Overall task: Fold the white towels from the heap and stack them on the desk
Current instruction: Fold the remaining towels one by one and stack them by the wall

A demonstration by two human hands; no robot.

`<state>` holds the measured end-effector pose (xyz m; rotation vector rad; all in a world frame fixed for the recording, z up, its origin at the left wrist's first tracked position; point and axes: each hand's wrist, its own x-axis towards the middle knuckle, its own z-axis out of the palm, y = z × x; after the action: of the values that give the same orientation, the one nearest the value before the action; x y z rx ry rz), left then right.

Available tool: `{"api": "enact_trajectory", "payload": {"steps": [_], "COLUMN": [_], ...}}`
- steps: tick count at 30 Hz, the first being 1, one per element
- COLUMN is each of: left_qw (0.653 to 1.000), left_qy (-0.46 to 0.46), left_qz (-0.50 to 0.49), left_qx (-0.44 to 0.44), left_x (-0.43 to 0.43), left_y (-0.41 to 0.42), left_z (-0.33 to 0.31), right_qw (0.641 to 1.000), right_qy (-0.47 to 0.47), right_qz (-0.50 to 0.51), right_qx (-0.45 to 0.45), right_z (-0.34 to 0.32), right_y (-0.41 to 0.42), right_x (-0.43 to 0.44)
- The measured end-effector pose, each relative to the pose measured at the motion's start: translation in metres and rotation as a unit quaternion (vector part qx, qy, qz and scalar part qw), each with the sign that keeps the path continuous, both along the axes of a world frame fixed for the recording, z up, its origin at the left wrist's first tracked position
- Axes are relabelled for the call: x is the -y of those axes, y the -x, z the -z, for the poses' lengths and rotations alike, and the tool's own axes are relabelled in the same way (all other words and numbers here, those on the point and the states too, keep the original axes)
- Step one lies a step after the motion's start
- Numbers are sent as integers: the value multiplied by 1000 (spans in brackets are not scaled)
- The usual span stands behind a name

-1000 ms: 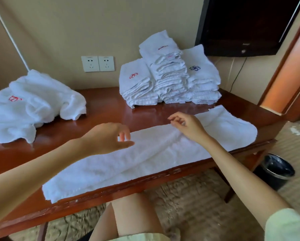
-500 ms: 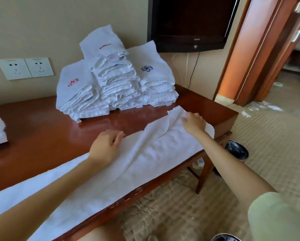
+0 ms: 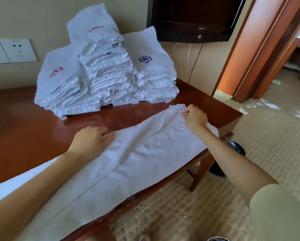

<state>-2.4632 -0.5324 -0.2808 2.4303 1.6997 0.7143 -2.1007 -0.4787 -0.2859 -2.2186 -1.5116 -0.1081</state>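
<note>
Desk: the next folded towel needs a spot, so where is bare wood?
Widest bare desk lies left of the folded towel stacks, behind the spread towel. A narrow strip runs between them. Crowded: the front edge, under that towel.

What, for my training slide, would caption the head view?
On the desk, left hand rests on a long white towel; right hand pinches its corner.

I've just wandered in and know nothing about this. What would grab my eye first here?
Most likely the long white towel spread along the near edge of the desk, with the left hand resting on its far edge and the right hand pinching its bunched right-end corner. Behind it, against the wall, stand the stacks of folded towels, some marked with red or blue embroidery.
</note>
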Motion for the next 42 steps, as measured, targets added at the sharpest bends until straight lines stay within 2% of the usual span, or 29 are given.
{"api": "enact_trajectory", "payload": {"steps": [10,12,15,18,20,24,26,29,33,36,39,42], "left_qw": [999,999,991,981,979,982,984,985,981,980,985,975], "left_qy": [-18,-41,-116,-149,-139,-77,-73,-66,-16,-14,-26,-22], "left_qz": [32,36,72,124,146,139,128,129,125,109,143,212], "left_qx": [6,-4,10,31,12,-105,-102,-91,-145,-166,-96,-57], "left_x": [-65,-67,-62,-48,-36,-20,-16,-10,-4,3,14,29], "left_y": [5,7,6,-4,-15,-30,-28,-26,-25,-26,-22,-20], "left_z": [-1,1,0,-9,-11,-4,-3,-8,-20,-24,-29,-39], "right_qw": [1000,999,995,992,992,993,993,991,976,954,927,914], "right_qy": [-2,-13,-84,-119,-65,54,59,13,-50,-92,-131,-126], "right_qz": [15,19,30,13,12,17,21,32,33,53,47,56], "right_qx": [28,39,31,-43,-107,-99,-102,-127,-211,-279,-349,-382], "right_z": [-1,-1,-3,-11,-16,-23,-22,-21,-36,-52,-64,-67], "right_y": [4,5,8,20,28,38,38,35,26,18,5,-10], "right_x": [-54,-58,-58,-59,-62,-61,-60,-56,-45,-34,-19,0]}}
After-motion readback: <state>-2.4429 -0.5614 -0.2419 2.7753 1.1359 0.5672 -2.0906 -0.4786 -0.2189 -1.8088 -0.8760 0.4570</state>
